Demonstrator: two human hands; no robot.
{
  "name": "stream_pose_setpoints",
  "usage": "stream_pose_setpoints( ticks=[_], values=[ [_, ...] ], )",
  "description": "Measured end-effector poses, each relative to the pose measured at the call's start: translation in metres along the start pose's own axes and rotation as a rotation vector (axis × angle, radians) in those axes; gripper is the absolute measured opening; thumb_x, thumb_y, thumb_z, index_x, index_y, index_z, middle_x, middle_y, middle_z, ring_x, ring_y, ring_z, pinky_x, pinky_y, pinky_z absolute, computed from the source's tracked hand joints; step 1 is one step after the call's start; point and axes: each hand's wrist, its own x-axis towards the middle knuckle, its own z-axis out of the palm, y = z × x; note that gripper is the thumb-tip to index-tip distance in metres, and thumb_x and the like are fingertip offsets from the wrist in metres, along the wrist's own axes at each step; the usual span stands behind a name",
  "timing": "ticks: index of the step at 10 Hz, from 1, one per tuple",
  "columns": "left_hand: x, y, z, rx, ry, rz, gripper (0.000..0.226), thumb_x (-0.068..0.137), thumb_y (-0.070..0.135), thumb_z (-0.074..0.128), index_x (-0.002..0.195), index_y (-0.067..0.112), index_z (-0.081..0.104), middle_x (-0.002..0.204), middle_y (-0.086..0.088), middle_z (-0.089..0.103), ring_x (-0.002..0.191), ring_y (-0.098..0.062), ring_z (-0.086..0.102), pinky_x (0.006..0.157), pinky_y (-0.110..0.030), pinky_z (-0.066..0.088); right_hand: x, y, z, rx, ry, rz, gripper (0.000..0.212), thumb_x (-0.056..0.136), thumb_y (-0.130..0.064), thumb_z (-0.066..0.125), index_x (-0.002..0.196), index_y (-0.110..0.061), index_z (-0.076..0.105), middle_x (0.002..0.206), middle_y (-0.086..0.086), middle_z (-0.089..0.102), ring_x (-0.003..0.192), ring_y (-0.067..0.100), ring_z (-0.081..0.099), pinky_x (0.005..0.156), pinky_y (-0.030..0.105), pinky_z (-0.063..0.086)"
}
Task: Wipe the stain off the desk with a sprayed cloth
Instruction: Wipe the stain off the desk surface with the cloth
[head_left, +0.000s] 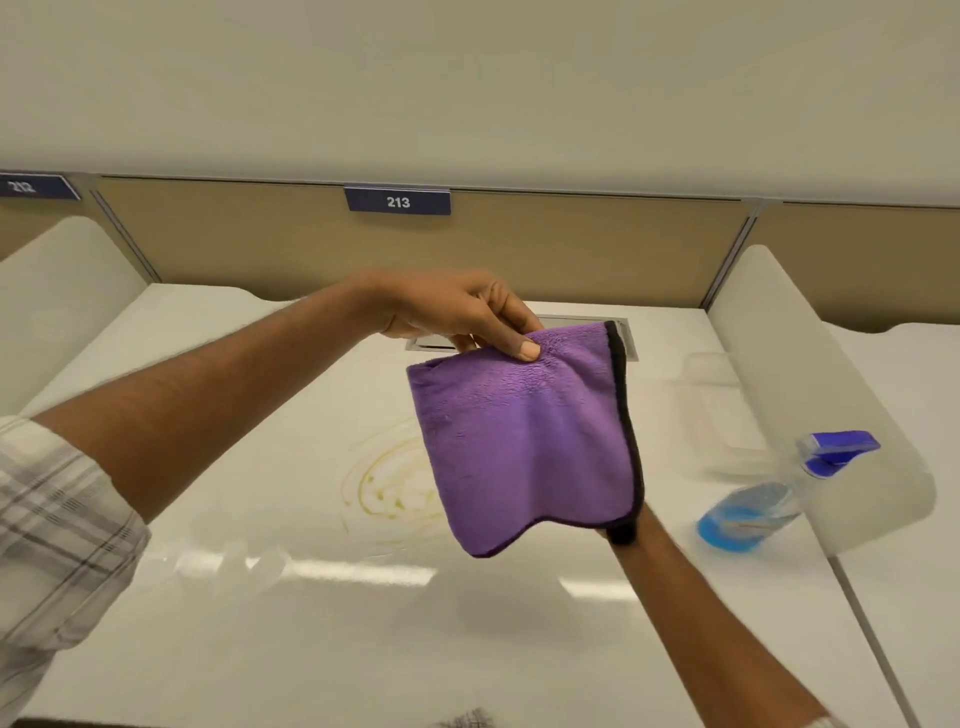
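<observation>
Two hands are raised over the white desk, but only one shows plainly. The left hand pinches the top edge of a purple cloth between thumb and fingers, so the cloth hangs folded above the desk, its black-trimmed edge to the right. The right hand is almost wholly hidden behind the cloth's lower corner; only the forearm and a dark patch at the wrist show, and I cannot tell whether its fingers are closed on the fabric or spread. A yellowish ring-shaped stain lies on the desk behind the cloth, its right part covered by it. The spray bottle, with blue liquid and a blue trigger head, sits near the right divider, blurred. A recessed metal hatch at the desk's rear is partly hidden by the left hand and cloth. A label reading 213 sits on the back panel.
</observation>
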Motion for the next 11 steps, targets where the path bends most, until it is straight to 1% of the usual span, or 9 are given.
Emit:
stream_pose_setpoints(
  ticks=[1,2,4,5,6,7,8,9,11],
  values=[
    [-0.003,-0.022,-0.003,-0.084,0.105,-0.026,0.026,0.101,0.021,0.067,0.124,0.012,0.077,0.127,-0.005,0.078,0.102,-0.01,0.074,0.079,-0.018,0.06,0.011,0.057,-0.009,-0.051,0.111,0.144,0.018,0.088,-0.024,0.078,0.091,-0.024,0.061,0.093,-0.003,0.06,0.113,0.02,0.061,0.077,0.022,0.052],
    [-0.003,-0.052,-0.003,-0.064,0.253,-0.061,0.024,0.099,0.026,0.071,0.12,0.016,0.079,0.121,-0.001,0.08,0.102,-0.008,0.076,0.083,-0.017,0.06,0.02,0.078,0.0,0.096,0.177,0.193,0.035,0.114,-0.012,0.024,0.096,-0.022,0.052,0.096,0.001,0.06,0.092,0.016,0.06,0.074,0.021,0.058],
    [-0.01,-0.146,0.005,0.058,0.734,-0.123,0.031,0.104,0.027,0.063,0.128,0.009,0.071,0.124,-0.012,0.077,0.116,-0.027,0.071,0.102,-0.033,0.054,0.024,0.082,-0.004,0.607,0.13,0.153,0.022,0.056,-0.019,0.08,0.077,-0.012,0.086,0.086,0.007,0.081,0.069,0.029,0.078,0.059,0.04,0.066],
    [-0.039,-0.228,0.018,0.296,0.852,-0.275,0.034,0.106,0.018,0.058,0.135,0.002,0.067,0.139,-0.015,0.069,0.133,-0.03,0.063,0.108,-0.025,0.04,0.029,0.073,-0.028,0.511,0.218,0.128,0.019,0.064,-0.022,0.085,0.082,-0.015,0.083,0.077,0.004,0.081,0.069,0.028,0.076,0.053,0.036,0.064],
    [-0.076,-0.311,0.038,0.338,0.75,-0.55,0.05,0.11,0.025,0.048,0.156,0.005,0.045,0.164,-0.013,0.044,0.159,-0.029,0.031,0.127,-0.037,0.023,0.042,0.061,-0.057,0.019,0.262,0.092,0.012,0.102,-0.026,0.055,0.105,-0.017,0.063,0.083,0.0,0.073,0.079,0.019,0.07,0.074,0.035,0.063],
    [-0.106,-0.373,0.06,0.43,0.652,-0.68,0.061,0.112,0.033,0.041,0.164,0.006,0.026,0.175,-0.011,0.02,0.165,-0.025,0.008,0.132,-0.043,0.012,0.049,0.061,-0.063,-0.726,0.224,0.058,0.021,0.113,-0.027,0.035,0.114,-0.031,0.055,0.114,0.003,0.065,0.108,0.025,0.062,0.11,0.055,0.048],
    [-0.128,-0.412,0.078,0.541,0.651,-0.726,0.064,0.111,0.039,0.037,0.166,0.009,0.021,0.177,-0.008,0.015,0.165,-0.024,0.007,0.133,-0.046,0.012,0.052,0.089,-0.049,-1.432,0.054,0.034,0.043,0.112,-0.046,0.029,0.144,-0.03,0.053,0.148,0.007,0.059,0.132,0.032,0.057,0.115,0.051,0.043],
    [-0.138,-0.432,0.091,0.574,0.678,-0.699,0.064,0.111,0.039,0.037,0.167,0.012,0.02,0.177,-0.006,0.012,0.165,-0.025,0.01,0.131,-0.049,0.013,0.053,0.132,-0.041,-1.812,0.041,-0.008,0.055,0.111,-0.05,0.027,0.163,-0.032,0.029,0.173,-0.002,0.024,0.16,0.024,0.022,0.128,0.045,0.026],
    [-0.129,-0.437,0.109,0.54,0.824,-0.642,0.058,0.112,0.03,0.038,0.164,0.007,0.028,0.175,-0.011,0.017,0.164,-0.031,0.015,0.129,-0.055,0.013,0.072,0.189,-0.037,-1.987,-0.036,-0.211,0.077,0.098,-0.078,0.02,0.165,-0.04,0.013,0.175,-0.005,0.004,0.162,0.026,0.001,0.125,0.066,0.002]
  ],
)
